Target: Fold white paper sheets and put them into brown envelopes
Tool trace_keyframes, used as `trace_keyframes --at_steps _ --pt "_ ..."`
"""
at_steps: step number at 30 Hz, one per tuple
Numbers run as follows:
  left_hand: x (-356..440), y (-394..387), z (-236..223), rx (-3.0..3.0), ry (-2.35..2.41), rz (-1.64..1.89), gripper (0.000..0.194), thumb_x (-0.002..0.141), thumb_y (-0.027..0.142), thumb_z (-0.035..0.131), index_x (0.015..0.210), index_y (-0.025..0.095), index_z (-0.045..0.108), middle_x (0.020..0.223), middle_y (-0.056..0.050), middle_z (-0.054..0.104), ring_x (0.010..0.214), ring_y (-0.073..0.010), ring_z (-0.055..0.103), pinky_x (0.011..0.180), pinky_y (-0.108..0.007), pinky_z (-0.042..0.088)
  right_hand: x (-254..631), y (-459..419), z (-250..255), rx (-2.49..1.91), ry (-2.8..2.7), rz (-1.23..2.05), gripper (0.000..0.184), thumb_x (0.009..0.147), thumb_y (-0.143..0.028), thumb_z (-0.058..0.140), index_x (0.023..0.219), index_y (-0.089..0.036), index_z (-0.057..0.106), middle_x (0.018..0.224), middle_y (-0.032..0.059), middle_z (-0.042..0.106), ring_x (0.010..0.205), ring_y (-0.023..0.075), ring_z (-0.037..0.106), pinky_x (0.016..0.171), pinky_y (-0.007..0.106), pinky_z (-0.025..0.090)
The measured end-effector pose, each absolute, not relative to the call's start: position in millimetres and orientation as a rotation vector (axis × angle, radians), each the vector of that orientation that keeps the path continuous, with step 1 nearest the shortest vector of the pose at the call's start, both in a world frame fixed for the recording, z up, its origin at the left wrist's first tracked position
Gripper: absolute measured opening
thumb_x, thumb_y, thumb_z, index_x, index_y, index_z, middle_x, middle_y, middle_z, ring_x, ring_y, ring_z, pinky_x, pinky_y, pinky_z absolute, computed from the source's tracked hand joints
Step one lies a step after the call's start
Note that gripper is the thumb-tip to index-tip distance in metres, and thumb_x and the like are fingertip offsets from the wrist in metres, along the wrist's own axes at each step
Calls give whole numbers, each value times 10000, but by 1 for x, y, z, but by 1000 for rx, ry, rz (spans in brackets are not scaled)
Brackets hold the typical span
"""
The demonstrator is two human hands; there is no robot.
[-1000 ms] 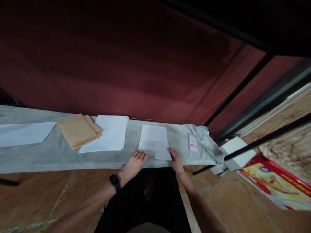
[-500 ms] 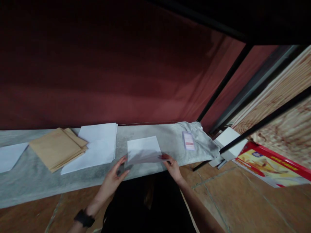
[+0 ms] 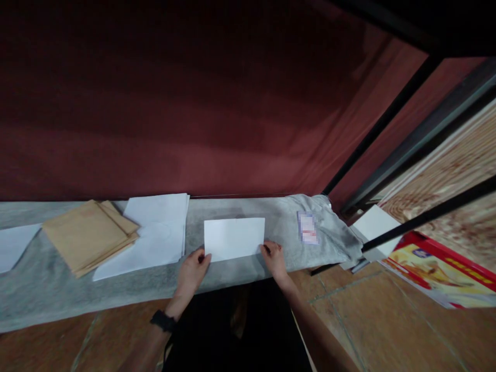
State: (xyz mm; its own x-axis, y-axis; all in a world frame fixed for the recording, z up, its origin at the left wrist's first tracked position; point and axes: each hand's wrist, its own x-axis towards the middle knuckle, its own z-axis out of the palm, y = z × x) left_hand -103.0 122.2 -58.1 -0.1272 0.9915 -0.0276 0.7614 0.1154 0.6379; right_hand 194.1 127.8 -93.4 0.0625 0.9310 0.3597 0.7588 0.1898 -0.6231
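- Two hands have the sheet (image 3: 234,238) by its near corners, the left hand (image 3: 192,269) on one side and the right hand (image 3: 274,259) on the other, over the middle of the cloth-covered counter (image 3: 163,283) (a shadow past the far edge hints at a lift, but contact is hard to tell).
- Each grip is drawn in to a pinch, with only the paper's corner in it; the fingers underneath are mostly hidden.
- Light pressure should do, as paper would likely crease under a hard thumb.
- Level hands matter: the near edge slopes up slightly toward the right, so matching the two corners would guard against a twist.
- A slight, even outward tension would hold the middle flat; too much could tear a corner.
- The white stack (image 3: 165,235) lies just beside the left hand, with the brown pile (image 3: 87,235) overlapping it, so mind the knuckles there.
- The blurred slip (image 3: 308,228) lies apart from the right hand, leaving that side more room.
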Motion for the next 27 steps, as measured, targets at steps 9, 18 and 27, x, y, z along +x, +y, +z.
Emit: trace_keyframes --at_steps 9,18,27 --pt "-93 127 -52 1589 2100 491 297 897 336 548 1176 240 573 934 -16 742 842 -202 711 674 -279 447 185 130 -94 -1762 -1867 104 216 983 -197 532 1138 -205 681 968 55 745 968 238 655 998 407 376" --pt "-85 121 -56 1966 2187 560 398 908 294 481 1276 182 583 1080 -115 714 1042 -295 675 905 -419 520 174 125 -84 -1828 -1883 139 343 989 -199 473 1288 -180 640 1189 159 673 1125 335 576 1004 508 404" --pt "-15 153 -85 2394 1796 485 584 946 189 377 1511 49 418 1599 -209 407 1533 -308 283 1248 -508 237 99 164 -76 -1450 -2030 361 512 1092 -346 273 1483 -116 512 1545 120 500 1459 222 405 1219 422 321"
